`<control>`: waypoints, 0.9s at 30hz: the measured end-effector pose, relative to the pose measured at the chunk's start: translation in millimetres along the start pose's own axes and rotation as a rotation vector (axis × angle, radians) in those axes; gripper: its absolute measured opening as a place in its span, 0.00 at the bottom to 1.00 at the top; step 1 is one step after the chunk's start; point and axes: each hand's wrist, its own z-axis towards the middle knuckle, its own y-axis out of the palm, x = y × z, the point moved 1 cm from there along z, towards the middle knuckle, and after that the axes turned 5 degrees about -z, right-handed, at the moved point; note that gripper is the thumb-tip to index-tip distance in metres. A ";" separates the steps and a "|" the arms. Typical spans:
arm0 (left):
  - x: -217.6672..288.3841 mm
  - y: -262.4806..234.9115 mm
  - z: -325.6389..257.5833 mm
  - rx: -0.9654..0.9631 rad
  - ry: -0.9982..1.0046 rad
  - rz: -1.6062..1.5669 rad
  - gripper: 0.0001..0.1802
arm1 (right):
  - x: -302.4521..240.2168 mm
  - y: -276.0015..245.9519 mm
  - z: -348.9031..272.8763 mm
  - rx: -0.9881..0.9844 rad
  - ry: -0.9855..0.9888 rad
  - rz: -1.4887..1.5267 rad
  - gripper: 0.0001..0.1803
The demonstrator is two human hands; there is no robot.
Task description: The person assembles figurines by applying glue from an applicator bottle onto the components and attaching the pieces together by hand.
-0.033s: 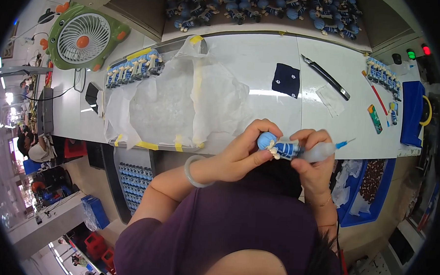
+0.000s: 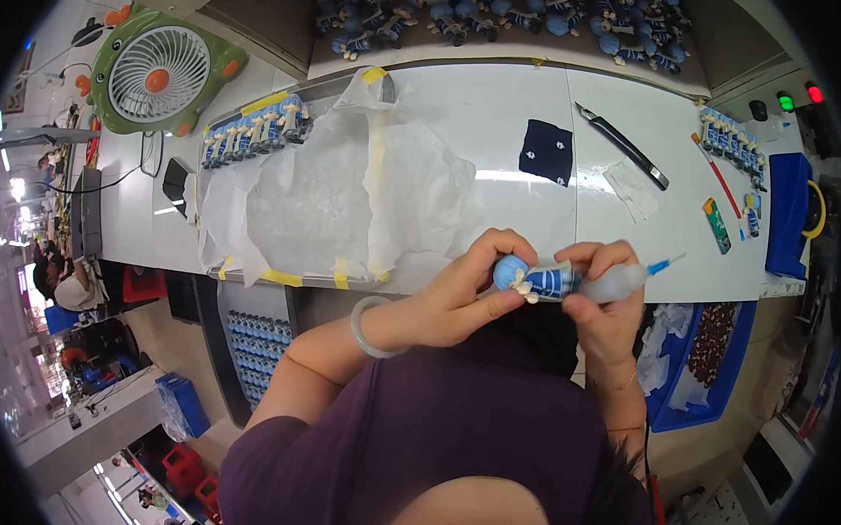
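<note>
no visible change | left hand (image 2: 456, 297), right hand (image 2: 602, 299) and figurine (image 2: 537, 279) unmoved

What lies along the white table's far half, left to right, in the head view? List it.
Green fan → row of small blue figures → taped white paper sheet → dark blue cloth patch → black utility knife → second row of small figures → blue tray.

A small flat packet (image 2: 718, 225), green and orange, lies on the counter (image 2: 502, 116) up and to the right of the fingers (image 2: 585, 256). Far left of them, a dark phone screen (image 2: 175, 180) lies tilted.
</note>
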 end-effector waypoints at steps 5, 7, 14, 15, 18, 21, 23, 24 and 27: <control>9.9 2.7 2.9 -0.262 -0.294 -0.122 0.18 | -5.8 -13.1 24.3 -0.118 0.108 -0.032 0.16; 3.0 -2.9 1.5 -0.337 -0.280 -0.101 0.19 | -3.9 -18.8 33.3 -0.304 0.071 -0.074 0.16; 0.7 -6.4 -7.3 -0.150 -0.020 0.290 0.23 | -10.2 -8.2 29.2 -0.197 -0.026 -0.089 0.16; 2.9 -6.4 -7.6 -0.144 -0.020 0.292 0.23 | -9.4 -9.9 26.0 -0.203 -0.024 -0.087 0.16; 8.7 -7.0 -7.5 -0.049 -0.049 0.342 0.28 | -12.3 -21.7 12.5 -0.204 -0.022 -0.142 0.16; 2.5 -7.1 -10.3 -0.002 0.172 0.511 0.26 | -14.3 -23.3 -2.7 -0.178 0.050 -0.164 0.16; -2.1 -6.8 -11.1 0.036 0.199 0.517 0.26 | -14.7 -24.3 -10.1 -0.191 0.066 -0.180 0.16; -2.6 -6.2 -10.6 0.039 0.199 0.516 0.26 | -14.7 -24.3 -13.0 -0.184 0.069 -0.237 0.17; -2.5 -6.8 -8.4 0.059 0.259 0.578 0.25 | -12.0 -24.1 -18.3 -0.146 0.061 -0.310 0.18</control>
